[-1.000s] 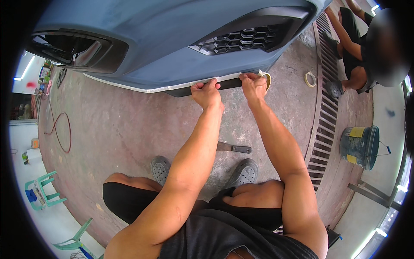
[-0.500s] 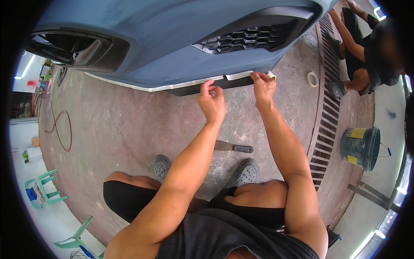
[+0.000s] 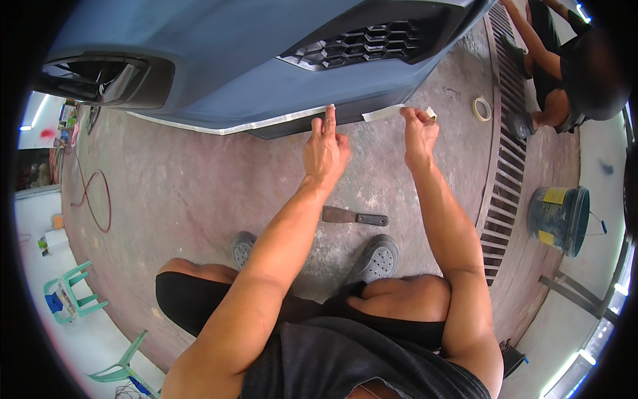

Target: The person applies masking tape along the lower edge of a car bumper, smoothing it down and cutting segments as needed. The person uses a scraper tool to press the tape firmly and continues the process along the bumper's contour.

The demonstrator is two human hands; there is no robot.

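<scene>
though tape roll (image 3: 431, 114) is mostly hidden, your right hand (image 3: 420, 136) pinches strip (image 3: 381, 115); left hand (image 3: 323, 158), forefinger now straighter, touches lower bumper (image 3: 259, 86) edge.

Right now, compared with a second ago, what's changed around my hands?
Your right hand has moved right, taking the loose tape strip away from the end of the bumper tape. Your left hand has released its pinch and now has a finger at that end. The scraper and bucket haven't moved.
</scene>
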